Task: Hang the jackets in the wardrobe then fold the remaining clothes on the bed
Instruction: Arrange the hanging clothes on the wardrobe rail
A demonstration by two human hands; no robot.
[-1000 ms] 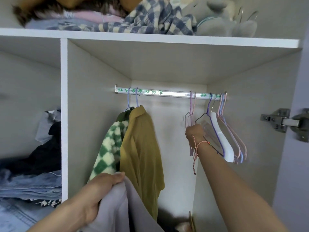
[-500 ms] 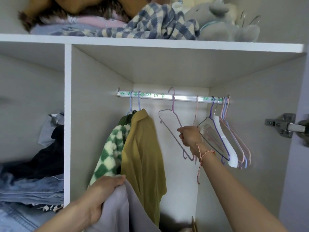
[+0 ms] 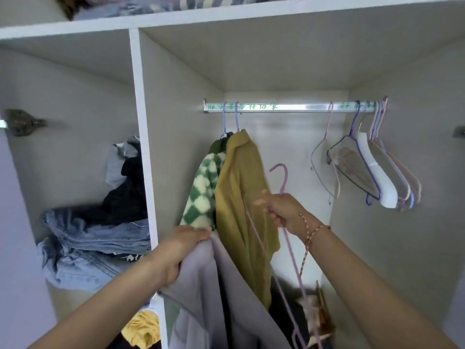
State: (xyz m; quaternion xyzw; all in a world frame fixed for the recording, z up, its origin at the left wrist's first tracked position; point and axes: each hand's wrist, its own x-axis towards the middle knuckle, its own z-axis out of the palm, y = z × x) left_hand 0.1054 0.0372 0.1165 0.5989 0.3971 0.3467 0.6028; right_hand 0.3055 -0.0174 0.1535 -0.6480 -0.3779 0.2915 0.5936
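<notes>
Pinching a thin pink wire hanger (image 3: 284,181) in the right hand (image 3: 281,210), hook up, off the rail (image 3: 289,107), long axis slanting steeply down toward the camera. Clutching the top edge of a soft, smooth grey jacket (image 3: 206,298) in the left hand (image 3: 176,250), low centre, before the hanging bay. Hanger just right of the cloth, right hand nearer. Probably threading next, beside the mustard jacket (image 3: 241,197).

green print (image 3: 254,106) along wardrobe rail (image 3: 302,107), too blurred to read

Right hand (image 3: 281,210) grips pink hanger (image 3: 284,182); left hand (image 3: 181,250) holds grey jacket (image 3: 201,298).
</notes>
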